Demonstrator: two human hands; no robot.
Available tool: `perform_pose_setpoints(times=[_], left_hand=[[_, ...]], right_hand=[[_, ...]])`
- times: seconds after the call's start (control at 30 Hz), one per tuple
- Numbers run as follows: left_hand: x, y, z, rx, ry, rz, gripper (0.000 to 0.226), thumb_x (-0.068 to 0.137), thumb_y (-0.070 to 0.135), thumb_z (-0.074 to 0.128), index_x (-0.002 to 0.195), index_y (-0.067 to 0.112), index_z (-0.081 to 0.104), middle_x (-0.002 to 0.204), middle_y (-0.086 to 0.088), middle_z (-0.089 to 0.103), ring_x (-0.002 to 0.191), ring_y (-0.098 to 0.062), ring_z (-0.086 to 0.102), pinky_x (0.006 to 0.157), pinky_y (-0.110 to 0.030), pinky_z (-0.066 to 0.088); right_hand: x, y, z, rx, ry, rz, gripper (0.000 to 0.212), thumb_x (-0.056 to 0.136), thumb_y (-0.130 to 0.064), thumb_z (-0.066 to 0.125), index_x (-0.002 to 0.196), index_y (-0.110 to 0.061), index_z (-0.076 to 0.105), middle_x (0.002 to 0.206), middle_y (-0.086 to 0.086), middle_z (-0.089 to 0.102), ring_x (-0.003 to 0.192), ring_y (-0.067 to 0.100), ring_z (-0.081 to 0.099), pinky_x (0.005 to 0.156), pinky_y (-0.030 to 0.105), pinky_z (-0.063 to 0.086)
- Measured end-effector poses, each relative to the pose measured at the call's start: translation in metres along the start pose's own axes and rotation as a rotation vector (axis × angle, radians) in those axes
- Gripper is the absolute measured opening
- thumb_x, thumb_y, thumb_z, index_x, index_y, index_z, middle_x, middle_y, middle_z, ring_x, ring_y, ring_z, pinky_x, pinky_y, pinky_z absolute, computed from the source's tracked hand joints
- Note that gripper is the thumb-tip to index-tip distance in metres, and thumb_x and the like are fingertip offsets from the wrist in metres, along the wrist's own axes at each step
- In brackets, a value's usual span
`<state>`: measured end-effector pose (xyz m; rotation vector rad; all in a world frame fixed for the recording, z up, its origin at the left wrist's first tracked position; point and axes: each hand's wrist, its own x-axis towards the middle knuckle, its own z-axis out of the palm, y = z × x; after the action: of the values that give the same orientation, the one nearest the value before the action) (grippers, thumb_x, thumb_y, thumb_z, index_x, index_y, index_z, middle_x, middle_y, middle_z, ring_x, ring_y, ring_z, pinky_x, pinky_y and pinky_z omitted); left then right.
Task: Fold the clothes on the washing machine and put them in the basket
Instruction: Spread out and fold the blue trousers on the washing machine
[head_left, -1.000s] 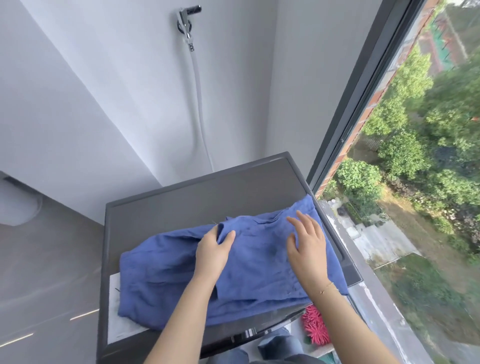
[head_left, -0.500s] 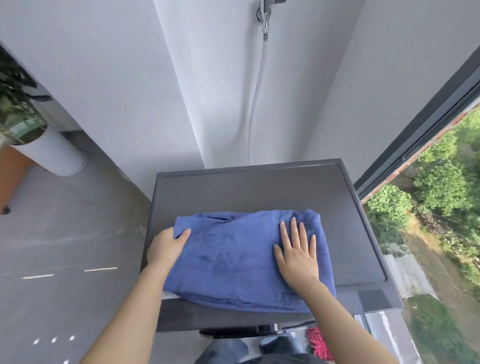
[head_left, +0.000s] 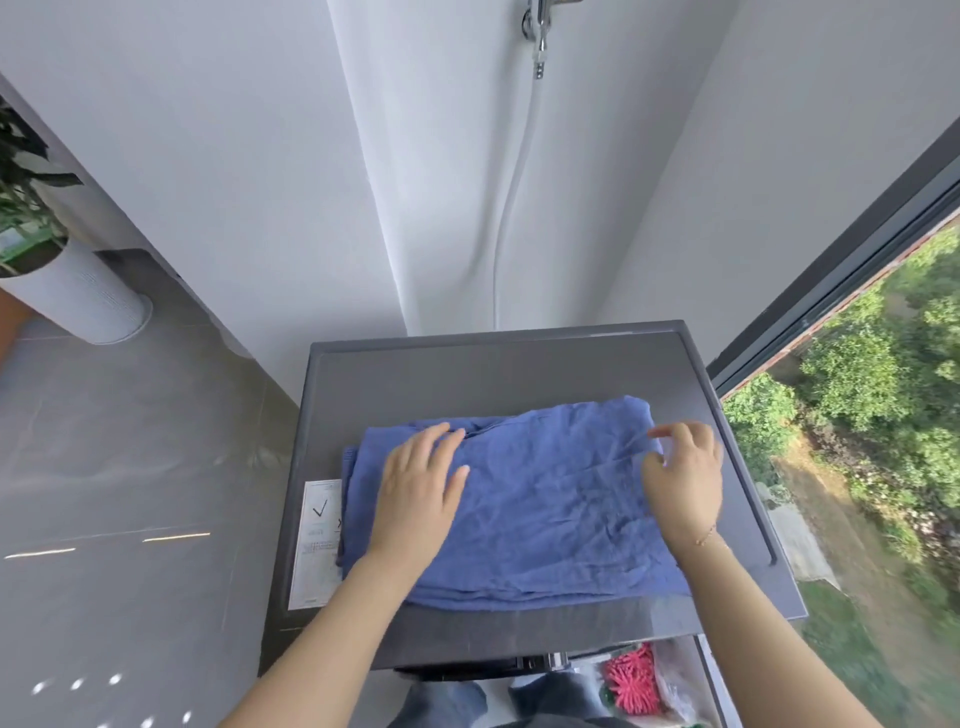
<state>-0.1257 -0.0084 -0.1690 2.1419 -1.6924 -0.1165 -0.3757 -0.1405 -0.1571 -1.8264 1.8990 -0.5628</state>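
The left hand (head_left: 418, 491) was laid flat, fingers straight, on the left part of a folded blue garment (head_left: 540, 509). The right hand (head_left: 684, 475) was held at the garment's right edge with fingers loosely curled; whether cloth was pinched could not be told. The garment was spread on the dark top of the washing machine (head_left: 519, 369). A white label (head_left: 317, 540) was partly covered by the cloth's left edge.

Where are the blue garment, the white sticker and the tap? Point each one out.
blue garment (head_left: 545, 499): head view, on the wrinkled middle of the folded cloth.
white sticker (head_left: 318, 545): head view, on its printed face, left of the garment.
tap (head_left: 540, 31): head view, on the metal body at the wall.
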Motion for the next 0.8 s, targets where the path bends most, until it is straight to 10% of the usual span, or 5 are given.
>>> perform_pose_setpoints(times=[0.2,0.37,0.5,0.63,0.8], left_hand=[[-0.019,0.014,0.051,0.216,-0.398,0.045,0.057,0.101,0.045,0.014,0.146,0.018,0.034,0.154,-0.004,0.033,0.141,-0.020,0.032,0.113,-0.048,0.015],[-0.014,0.019,0.051,0.240,-0.463,0.023,0.058,0.101,0.046,0.010,0.146,0.019,0.035,0.156,-0.004,0.030,0.143,-0.020,0.027,0.113,-0.049,0.014],[0.001,0.021,0.039,0.011,-0.501,0.045,0.053,0.102,0.044,0.019,0.152,0.030,0.008,0.157,0.011,-0.008,0.147,-0.009,-0.010,0.118,-0.035,-0.014],[0.014,0.023,-0.003,-0.446,-0.354,-0.253,0.043,0.103,0.039,0.029,0.145,0.036,0.037,0.144,0.019,0.042,0.135,-0.005,0.035,0.105,-0.025,0.031],[-0.001,-0.024,-0.028,-0.455,-0.103,-0.643,0.029,0.096,0.029,0.047,0.123,0.023,0.058,0.114,0.002,0.064,0.104,-0.018,0.056,0.092,-0.036,0.044]], right_hand=[[-0.001,0.024,-0.019,0.202,-0.347,0.369,0.031,0.088,-0.034,0.060,0.109,-0.012,0.056,0.094,-0.001,0.060,0.087,0.021,0.059,0.073,0.038,0.051],[-0.005,0.022,-0.026,0.517,-0.619,0.445,0.041,0.072,-0.023,0.067,0.109,-0.006,0.061,0.102,0.012,0.070,0.086,0.026,0.066,0.071,0.033,0.051],[-0.007,0.015,-0.045,1.009,-0.815,0.469,0.048,0.073,-0.019,0.066,0.120,-0.011,0.061,0.111,0.014,0.070,0.097,0.033,0.067,0.086,0.045,0.052],[-0.002,-0.011,-0.056,1.040,-0.874,0.307,0.053,0.077,-0.017,0.064,0.129,-0.020,0.056,0.109,0.013,0.065,0.083,0.037,0.059,0.070,0.042,0.046],[-0.003,-0.068,-0.055,0.982,-0.974,0.124,0.044,0.081,-0.011,0.061,0.125,-0.014,0.058,0.124,0.026,0.058,0.103,0.040,0.056,0.095,0.060,0.039]])
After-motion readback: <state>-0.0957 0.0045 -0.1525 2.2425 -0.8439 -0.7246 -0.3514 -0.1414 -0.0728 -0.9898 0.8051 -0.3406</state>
